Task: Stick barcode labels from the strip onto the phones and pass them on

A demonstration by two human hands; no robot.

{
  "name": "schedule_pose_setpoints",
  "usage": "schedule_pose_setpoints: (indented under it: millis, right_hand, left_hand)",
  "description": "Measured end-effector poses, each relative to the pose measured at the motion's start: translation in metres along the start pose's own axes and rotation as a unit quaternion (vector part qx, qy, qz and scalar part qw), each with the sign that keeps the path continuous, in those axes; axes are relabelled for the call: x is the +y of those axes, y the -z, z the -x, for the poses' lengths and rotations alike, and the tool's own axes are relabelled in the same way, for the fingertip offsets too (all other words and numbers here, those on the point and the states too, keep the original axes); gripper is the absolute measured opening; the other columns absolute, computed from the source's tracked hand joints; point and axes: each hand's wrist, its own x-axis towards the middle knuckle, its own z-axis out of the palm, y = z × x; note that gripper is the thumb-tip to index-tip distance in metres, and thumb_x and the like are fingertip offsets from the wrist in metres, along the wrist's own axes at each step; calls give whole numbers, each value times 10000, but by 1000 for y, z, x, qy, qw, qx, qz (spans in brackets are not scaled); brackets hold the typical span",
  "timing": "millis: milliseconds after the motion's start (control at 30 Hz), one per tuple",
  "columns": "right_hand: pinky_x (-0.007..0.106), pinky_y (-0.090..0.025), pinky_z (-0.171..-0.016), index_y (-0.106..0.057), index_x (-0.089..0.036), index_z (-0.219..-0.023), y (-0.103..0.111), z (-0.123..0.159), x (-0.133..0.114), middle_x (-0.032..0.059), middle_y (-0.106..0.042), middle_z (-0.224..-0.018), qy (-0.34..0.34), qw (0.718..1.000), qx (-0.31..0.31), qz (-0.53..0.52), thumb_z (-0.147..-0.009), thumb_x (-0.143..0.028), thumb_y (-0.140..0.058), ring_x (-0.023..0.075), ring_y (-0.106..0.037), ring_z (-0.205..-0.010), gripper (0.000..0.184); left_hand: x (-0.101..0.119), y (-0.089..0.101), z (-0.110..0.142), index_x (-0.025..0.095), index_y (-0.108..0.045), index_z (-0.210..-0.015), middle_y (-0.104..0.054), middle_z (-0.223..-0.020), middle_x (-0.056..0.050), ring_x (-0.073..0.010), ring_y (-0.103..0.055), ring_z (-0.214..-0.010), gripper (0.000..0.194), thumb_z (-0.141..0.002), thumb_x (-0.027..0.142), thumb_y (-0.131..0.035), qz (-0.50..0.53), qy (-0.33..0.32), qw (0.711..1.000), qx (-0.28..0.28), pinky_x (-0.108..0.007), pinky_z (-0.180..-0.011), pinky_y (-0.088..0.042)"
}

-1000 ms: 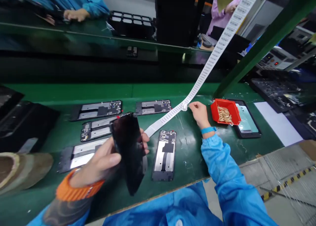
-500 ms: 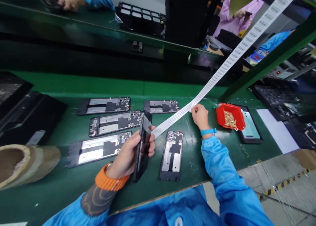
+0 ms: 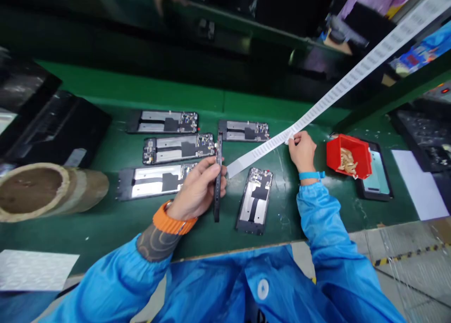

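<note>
Phone, faces hidden, is gripped by left hand; unclear what right hand holds.

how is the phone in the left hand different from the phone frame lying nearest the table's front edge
The held phone is gripped in the left hand, while the phone frame lies flat on the table, untouched. The held phone is turned edge-on, showing a narrow dark side; the phone frame faces up, showing its silver plate and circuit parts. Both are long and have dark edges.
</note>
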Motion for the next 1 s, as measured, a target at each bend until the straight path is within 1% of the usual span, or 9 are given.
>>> schedule_pose_setpoints:
  millis: [200,300,400,500,600,667,733,833,1000]
  right_hand:
    - [354,-442,-814,-544,-219,-944,-1,-4,9,10,-633,-782,-19,997,12,-69,-849,-292,-577,216,-610,-762,124]
    - [344,-452,-805,-550,-217,-956,1,-3,7,1,-636,-766,-27,996,23,-87,-847,-284,-573,210,-625,-758,130]
    - [334,-467,-814,-554,-213,-970,0,-2,3,6,-645,-788,-31,995,25,-96,-857,-248,-540,202,-633,-776,120]
    - [318,-485,-828,-562,-209,-999,-2,-3,0,21,-657,-852,-35,994,28,-103,-869,-251,-528,188,-629,-814,140]
    - [312,-502,-831,-577,-203,-1009,6,-2,-6,48,-664,-923,-33,992,47,-111,-875,-271,-535,179,-618,-828,155]
    - [310,-512,-820,-587,-205,-1023,21,2,-11,61,-669,-963,-16,989,71,-131,-894,-302,-529,171,-614,-810,172]
    - [310,-519,-812,-591,-209,-1043,39,7,-16,67,-673,-973,3,981,111,-159,-918,-349,-512,173,-622,-824,203]
    - [314,-519,-786,-595,-209,-1010,57,14,-16,60,-666,-904,-6,969,157,-189,-928,-408,-498,188,-635,-844,236]
    - [310,-493,-680,-612,-207,-840,47,18,-12,24,-642,-744,-14,975,79,-205,-887,-414,-559,178,-598,-687,218]
  left_hand:
    - [-4,2,-4,209,-579,-968,-642,-744,46,-119,-595,-573,591,-557,435,-939,4,-30,998,46,-229,-495,-488]
    - [-1,2,-3,205,-616,-924,-678,-744,24,-148,-648,-619,497,-601,451,-903,25,-1,999,38,-235,-522,-514]
    - [7,4,-1,211,-684,-1031,-756,-844,-26,-226,-710,-709,669,-520,581,-907,56,44,997,8,-302,-582,-591]
    - [15,16,-2,242,-670,-1271,-766,-1144,-74,-315,-740,-936,938,-483,716,-857,74,66,994,-45,-370,-711,-649]
    - [17,31,-6,319,-564,-1445,-639,-1415,-57,-363,-640,-1246,1028,-565,819,-740,80,98,986,-112,-389,-829,-650]
    - [16,37,-7,340,-529,-1482,-592,-1469,-49,-376,-537,-1373,993,-641,855,-646,83,107,982,-132,-421,-894,-636]
    - [14,37,-5,308,-580,-1442,-605,-1452,-81,-394,-500,-1401,927,-686,843,-613,88,99,983,-128,-458,-924,-623]
    - [14,26,2,232,-686,-1302,-643,-1390,-147,-435,-541,-1348,832,-671,774,-693,105,81,983,-130,-526,-937,-604]
    - [17,7,7,166,-726,-1180,-681,-1299,-201,-474,-564,-1294,783,-610,697,-801,102,68,983,-139,-620,-987,-547]
